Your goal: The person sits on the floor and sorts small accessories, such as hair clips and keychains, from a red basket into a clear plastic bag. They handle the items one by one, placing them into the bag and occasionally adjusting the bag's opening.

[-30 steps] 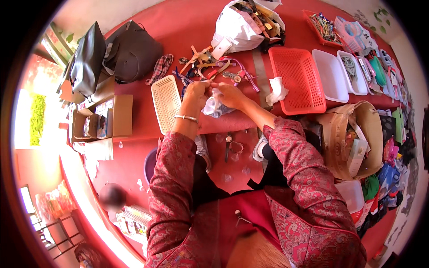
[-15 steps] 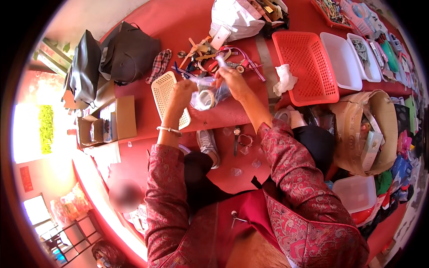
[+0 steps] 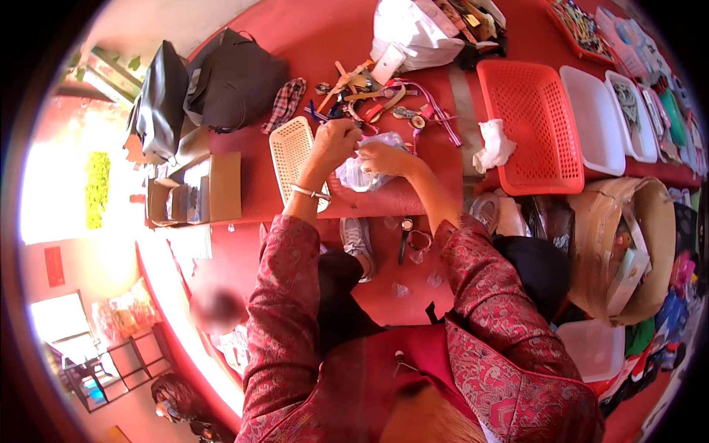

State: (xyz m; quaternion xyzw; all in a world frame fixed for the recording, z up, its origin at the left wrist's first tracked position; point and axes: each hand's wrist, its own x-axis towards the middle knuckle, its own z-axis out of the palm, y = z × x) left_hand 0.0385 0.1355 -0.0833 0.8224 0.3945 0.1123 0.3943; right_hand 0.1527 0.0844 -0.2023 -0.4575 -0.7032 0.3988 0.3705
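My left hand (image 3: 334, 144) and my right hand (image 3: 385, 157) meet over the red table's (image 3: 251, 199) front edge, both gripping a clear crinkled plastic bag (image 3: 358, 171). A thin bangle circles my left wrist. Just beyond my hands lies a pile of wristwatches and straps (image 3: 380, 103). A cream slotted basket (image 3: 290, 151) lies left of my left hand. What is inside the bag is hidden.
A red mesh basket (image 3: 532, 125) with a crumpled white tissue (image 3: 493, 145) sits to the right, then white trays (image 3: 594, 118). Dark bags (image 3: 214, 88) and an open cardboard box (image 3: 196, 188) stand left. A white plastic bag (image 3: 417, 33) lies at the back. A watch (image 3: 405, 235) lies on the floor below.
My hands have stayed together on the plastic bag, drawing it slightly nearer the table's front edge. The view has shifted a little.
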